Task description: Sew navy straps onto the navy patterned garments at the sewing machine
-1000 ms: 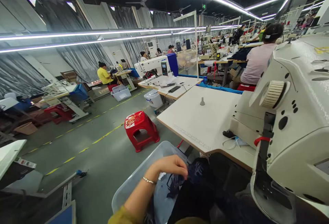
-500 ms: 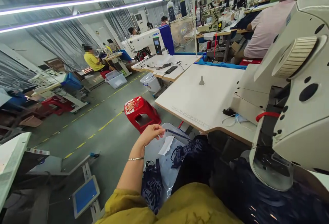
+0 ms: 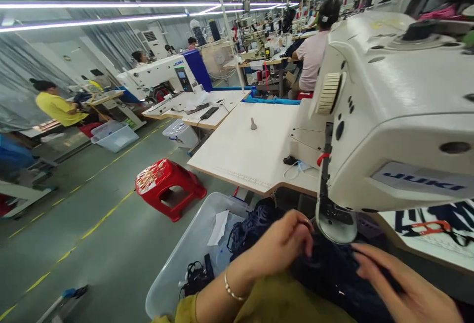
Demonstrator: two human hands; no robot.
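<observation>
A dark navy garment (image 3: 328, 268) lies below the needle end of a white JUKI sewing machine (image 3: 403, 100). My left hand (image 3: 287, 244), a bangle on its wrist, is left of the machine's lower end, its fingers curled closed at the garment's edge; just what is between the fingertips is partly hidden. To the right of the machine's end, my right hand (image 3: 396, 278) pinches the same dark cloth between thumb and fingers. Beside my left forearm is a clear plastic bin (image 3: 166, 268), with navy patterned lace pieces (image 3: 255, 222) and a white paper (image 3: 219, 227) in it.
A white worktable (image 3: 244, 145) with a small grey metal piece (image 3: 253, 124) extends ahead. On the floor stands a red stool (image 3: 170, 187). Orange-handled scissors (image 3: 429, 227) lie at right. Another JUKI machine (image 3: 159, 76) and seated people are farther off.
My left hand has come from over the bin, where it held a dark strap, to the garment at the machine. My right hand has come into view. The view has turned right.
</observation>
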